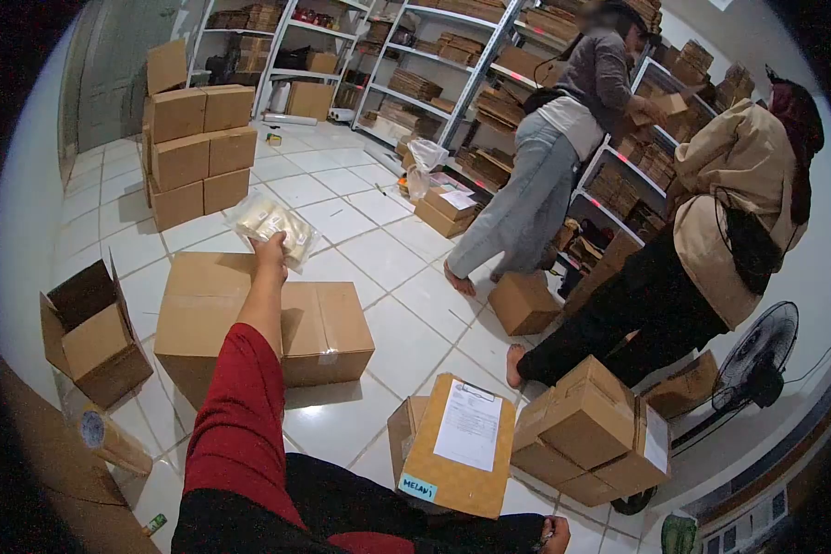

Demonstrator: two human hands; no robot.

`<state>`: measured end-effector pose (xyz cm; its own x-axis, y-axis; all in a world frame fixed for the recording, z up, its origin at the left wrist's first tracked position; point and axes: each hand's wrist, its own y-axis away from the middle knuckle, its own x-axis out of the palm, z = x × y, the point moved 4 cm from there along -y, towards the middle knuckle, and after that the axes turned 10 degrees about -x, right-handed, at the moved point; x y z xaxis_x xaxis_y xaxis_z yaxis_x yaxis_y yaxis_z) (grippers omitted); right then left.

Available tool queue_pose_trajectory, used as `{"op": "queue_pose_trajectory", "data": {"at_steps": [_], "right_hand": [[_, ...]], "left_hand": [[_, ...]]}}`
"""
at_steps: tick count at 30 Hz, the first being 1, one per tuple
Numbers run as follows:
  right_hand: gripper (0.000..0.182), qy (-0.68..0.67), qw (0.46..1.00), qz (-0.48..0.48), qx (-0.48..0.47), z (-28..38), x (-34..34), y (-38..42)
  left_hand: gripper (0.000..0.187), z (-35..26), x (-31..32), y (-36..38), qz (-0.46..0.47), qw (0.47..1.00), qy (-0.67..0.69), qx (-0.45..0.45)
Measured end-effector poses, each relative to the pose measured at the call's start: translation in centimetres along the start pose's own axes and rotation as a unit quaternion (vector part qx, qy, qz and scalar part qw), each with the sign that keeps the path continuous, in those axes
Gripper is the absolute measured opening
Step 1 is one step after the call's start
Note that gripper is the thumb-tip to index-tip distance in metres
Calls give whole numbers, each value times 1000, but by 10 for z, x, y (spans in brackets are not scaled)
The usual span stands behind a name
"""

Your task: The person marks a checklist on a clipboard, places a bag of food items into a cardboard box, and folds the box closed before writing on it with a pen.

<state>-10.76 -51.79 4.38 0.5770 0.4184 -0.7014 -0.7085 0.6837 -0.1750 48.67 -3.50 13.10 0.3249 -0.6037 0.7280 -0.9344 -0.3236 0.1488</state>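
My left hand (268, 254), at the end of an outstretched red sleeve, grips a clear plastic bag (277, 224) with pale items inside. Beneath that arm stand a large closed carton (203, 305) and a smaller taped carton (328, 323). At the bottom right, my right hand (556, 534) is partly in view near my knee; its fingers are curled, and whether they hold anything is too small to tell. Close to it, a clipboard (499, 462) with a printed sheet (468, 427) and a blue label lies tilted over a small box (403, 429).
Stacked cartons (180, 162) stand at the left, above an open box (102, 332) and a tape roll (111, 441). Two people stand by the shelves (434, 51) at the right. More cartons (586, 420) and a fan (757, 369) are at the lower right.
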Motion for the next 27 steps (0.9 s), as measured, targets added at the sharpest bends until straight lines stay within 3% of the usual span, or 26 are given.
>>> {"op": "queue_pose_trajectory", "data": {"at_steps": [3, 5, 6, 8, 9, 11, 13, 15, 16, 18, 21, 23, 25, 27], "right_hand": [[20, 22, 996, -28, -79, 4, -1, 0], [19, 86, 970, -68, -216, 11, -1, 0], [19, 87, 970, -72, -214, -2, 1, -3], [19, 6, 996, -23, -87, -42, 8, -7], [19, 6, 996, -33, -81, -40, 8, -7], [20, 27, 989, -58, -135, -31, 6, -6], [20, -5, 994, -42, -98, -26, 2, -2], [13, 156, 970, -65, -173, 27, -7, 0], [12, 162, 961, -71, -212, 30, -7, 0], [12, 145, 966, -74, -201, 28, -7, 1], [12, 136, 968, -71, -198, 32, -7, 1], [12, 145, 966, -66, -203, 31, -7, 2], [10, 105, 982, -63, -144, 17, -7, 2], [10, 96, 981, -77, -149, 13, -6, 0]], "left_hand": [[60, 3, -1, -5, 5, 1000, -1, 22], [57, 4, -5, -13, 3, 1000, 5, 30], [54, 5, -7, -16, 11, 1000, 0, -3], [44, 13, -8, -26, 54, 997, 36, -44], [44, 7, -3, -12, 43, 996, 46, -70], [45, 4, 0, -13, 65, 993, 93, -20], [46, 9, -8, -34, 85, 989, 109, -48], [45, 10, -11, -39, 87, 987, 121, -66], [45, 10, -13, -41, 83, 984, 135, -79], [46, 8, -13, -40, 73, 981, 146, -106], [48, 0, -3, -27, 154, 978, 125, -58], [48, -11, 3, -7, 121, 984, 132, -19], [47, -13, -5, -13, 86, 987, 137, 19], [44, -6, -9, -30, 182, 968, 111, -133]]}}
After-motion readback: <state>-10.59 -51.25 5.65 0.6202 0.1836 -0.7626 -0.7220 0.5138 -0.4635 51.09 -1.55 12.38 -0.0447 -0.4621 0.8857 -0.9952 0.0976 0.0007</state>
